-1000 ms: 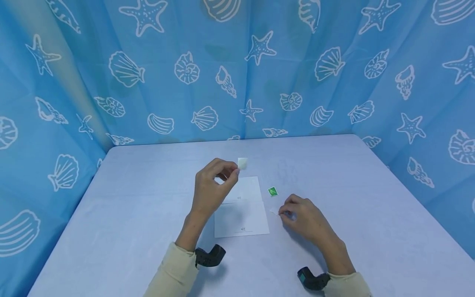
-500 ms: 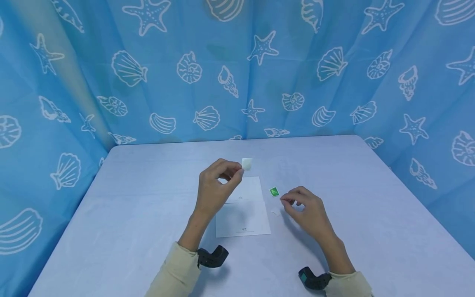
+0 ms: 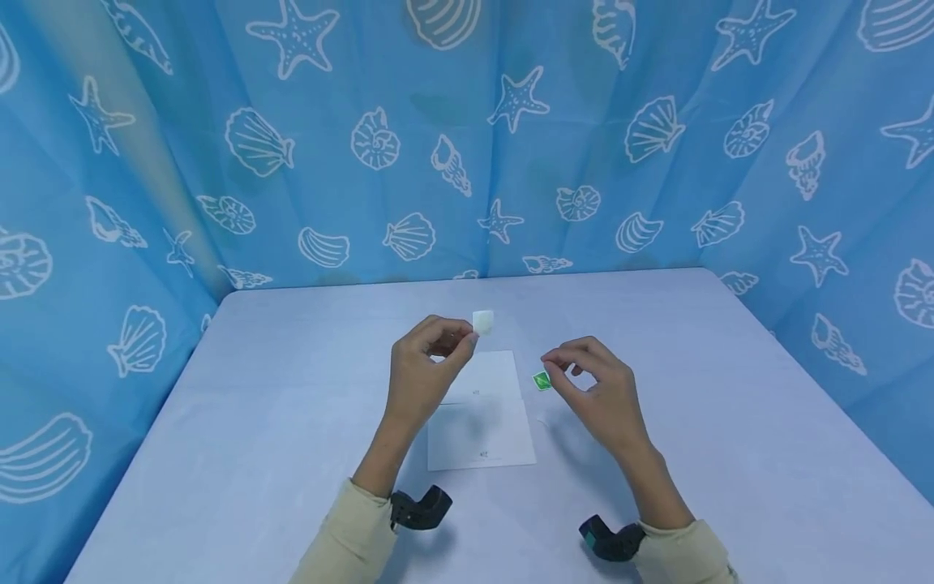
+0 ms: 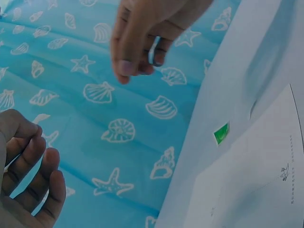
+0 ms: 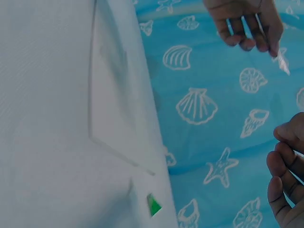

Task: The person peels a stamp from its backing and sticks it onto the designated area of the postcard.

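My left hand (image 3: 426, 365) is raised above the white paper and pinches a small whitish square (image 3: 483, 322) at its corner between thumb and index finger. In the right wrist view the square (image 5: 283, 62) looks thin and glossy. My right hand (image 3: 594, 393) hovers to the right of it, fingers loosely curled with nothing visible between them. Just beyond its fingertips in the head view lies a small green sticker with a white border (image 3: 541, 380), flat on the table. White paper (image 3: 481, 430) with a line across its middle and small print lies below the hands.
A thin whitish scrap (image 3: 543, 421) lies on the table to the right of the paper. The table (image 3: 292, 422) has a pale cloth. A blue curtain (image 3: 540, 162) with shells and starfish hangs behind it and at both sides.
My right hand has left the scrap, rising and moving away from me toward the green sticker and the left hand. The left hand keeps the whitish square at nearly the same place.
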Action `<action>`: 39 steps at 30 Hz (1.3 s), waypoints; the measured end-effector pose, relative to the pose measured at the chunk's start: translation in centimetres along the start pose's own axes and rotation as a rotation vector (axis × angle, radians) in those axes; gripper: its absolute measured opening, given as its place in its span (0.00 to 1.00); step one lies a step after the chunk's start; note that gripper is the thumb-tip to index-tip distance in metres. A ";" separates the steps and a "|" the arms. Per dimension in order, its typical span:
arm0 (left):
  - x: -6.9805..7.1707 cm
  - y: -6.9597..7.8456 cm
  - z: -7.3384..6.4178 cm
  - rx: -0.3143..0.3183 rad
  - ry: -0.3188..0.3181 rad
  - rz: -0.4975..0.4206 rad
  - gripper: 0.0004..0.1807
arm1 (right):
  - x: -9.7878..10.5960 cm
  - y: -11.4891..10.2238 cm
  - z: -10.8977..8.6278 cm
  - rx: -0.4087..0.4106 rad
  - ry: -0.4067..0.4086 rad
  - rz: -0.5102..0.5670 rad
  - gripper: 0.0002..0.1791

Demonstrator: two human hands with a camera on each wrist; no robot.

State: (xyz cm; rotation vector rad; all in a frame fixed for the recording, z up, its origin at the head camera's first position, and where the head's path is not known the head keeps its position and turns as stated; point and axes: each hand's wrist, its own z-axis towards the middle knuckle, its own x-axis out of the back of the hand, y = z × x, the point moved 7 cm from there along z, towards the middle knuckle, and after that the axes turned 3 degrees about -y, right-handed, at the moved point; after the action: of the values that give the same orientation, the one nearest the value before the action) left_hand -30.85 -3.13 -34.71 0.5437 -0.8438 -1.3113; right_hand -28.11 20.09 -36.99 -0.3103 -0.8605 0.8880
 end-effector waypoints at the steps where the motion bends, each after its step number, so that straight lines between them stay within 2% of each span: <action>1: 0.0 0.0 0.0 -0.003 -0.003 0.011 0.03 | 0.0 -0.5 0.2 0.010 0.006 0.011 0.09; 8: -0.3 0.1 0.0 0.009 -0.016 0.073 0.03 | -0.2 -3.1 2.1 0.033 0.003 0.055 0.08; 13: -0.3 0.3 0.0 -0.028 -0.012 0.100 0.03 | -0.6 -4.6 3.1 0.057 0.008 0.084 0.09; 19: -0.6 0.6 -0.1 -0.082 -0.025 0.163 0.04 | -1.5 -6.1 3.6 0.158 0.012 0.011 0.08; 25: -0.8 0.7 -0.2 -0.116 -0.034 0.219 0.04 | -2.5 -7.0 3.9 0.190 0.006 0.013 0.08; 29: -1.0 0.7 -0.3 -0.149 -0.029 0.261 0.04 | -3.0 -7.2 4.0 0.182 0.009 0.000 0.08; 34: -1.2 1.2 -0.3 -0.224 -0.031 0.304 0.05 | -3.2 -7.2 4.3 0.129 -0.010 -0.018 0.07; 39: -1.2 1.6 -0.3 -0.265 -0.038 0.313 0.06 | -3.4 -6.7 4.5 0.068 -0.029 0.026 0.06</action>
State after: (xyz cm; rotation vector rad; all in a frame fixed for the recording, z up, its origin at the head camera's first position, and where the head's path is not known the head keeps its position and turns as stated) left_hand -29.67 -1.66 -33.98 0.1692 -0.7377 -1.1245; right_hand -29.03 12.85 -32.11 -0.2506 -0.8529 0.9459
